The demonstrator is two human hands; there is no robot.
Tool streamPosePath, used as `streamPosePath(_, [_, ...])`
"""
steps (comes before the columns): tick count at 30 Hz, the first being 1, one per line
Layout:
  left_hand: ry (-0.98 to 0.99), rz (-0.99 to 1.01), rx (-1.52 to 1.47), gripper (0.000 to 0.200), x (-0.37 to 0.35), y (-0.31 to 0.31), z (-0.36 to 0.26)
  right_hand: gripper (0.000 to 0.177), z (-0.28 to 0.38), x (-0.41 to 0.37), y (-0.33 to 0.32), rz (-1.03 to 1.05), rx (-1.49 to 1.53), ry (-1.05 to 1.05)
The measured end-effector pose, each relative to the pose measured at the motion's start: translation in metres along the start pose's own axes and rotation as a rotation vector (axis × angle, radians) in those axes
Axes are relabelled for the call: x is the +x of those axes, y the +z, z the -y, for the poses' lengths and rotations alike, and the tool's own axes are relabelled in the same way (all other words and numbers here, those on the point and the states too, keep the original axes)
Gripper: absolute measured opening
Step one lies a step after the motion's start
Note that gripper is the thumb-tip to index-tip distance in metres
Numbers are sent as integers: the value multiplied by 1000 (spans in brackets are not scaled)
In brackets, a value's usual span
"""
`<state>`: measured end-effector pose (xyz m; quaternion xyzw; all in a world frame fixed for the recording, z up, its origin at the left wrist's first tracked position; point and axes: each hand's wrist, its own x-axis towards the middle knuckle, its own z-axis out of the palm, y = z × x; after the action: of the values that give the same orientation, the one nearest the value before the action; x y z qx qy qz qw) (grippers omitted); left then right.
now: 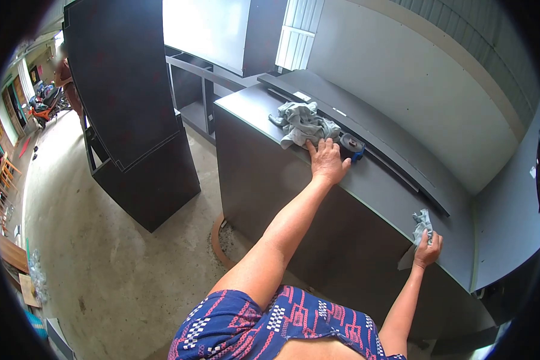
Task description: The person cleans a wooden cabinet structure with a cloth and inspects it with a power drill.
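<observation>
Atop cabinet (pixel 383 187), left hand (pixel 327 162) outstretched flat, grip open, right hand (pixel 427 249) clutching rag (pixel 422 221)

1. The small rag (pixel 422 223) at the counter (pixel 378 186)'s near edge is partly hidden in the right hand (pixel 427 251)'s grip.
2. The round object (pixel 352 146) on the counter, by the left hand (pixel 327 162), is too small to identify.
3. The person (pixel 66 78) far left of the counter is blurred.

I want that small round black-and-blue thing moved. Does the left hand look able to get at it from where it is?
Probably yes. The left hand lies flat on the cabinet top, right beside the round thing, with nothing between them.
</observation>
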<state>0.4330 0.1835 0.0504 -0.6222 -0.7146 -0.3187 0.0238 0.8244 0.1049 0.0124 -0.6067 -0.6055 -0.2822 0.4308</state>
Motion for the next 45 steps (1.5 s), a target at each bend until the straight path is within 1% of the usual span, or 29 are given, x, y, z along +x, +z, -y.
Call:
streamPosePath(5, [9,28,11,60,1,-1,0,21,-2,-1,2,-22,-1,-12])
streamPosePath(12, [20,-2,17,61,3,6,3,21,-1,-1,1,6,-8,13])
streamPosePath(15, [15,24,9,60,2,2,0,21,-1,-1,2,-40,-9,-27])
streamPosePath(21, [7,23,15,58,4,2,0,21,2,0,0,-18,-5,-12])
streamPosePath(25, [3,48,1,59,2,-2,-1,22,3,0,-3,36,-5,22])
streamPosePath(31, [11,-12,16,59,3,9,2,21,3,-1,0,6,9,10])
streamPosePath(36, [15,2,32,59,4,5,1,21,1,-1,1,-16,13,-19])
streamPosePath(45, [36,-66,32,56,2,11,5,20,-3,0,0,36,-3,-12])
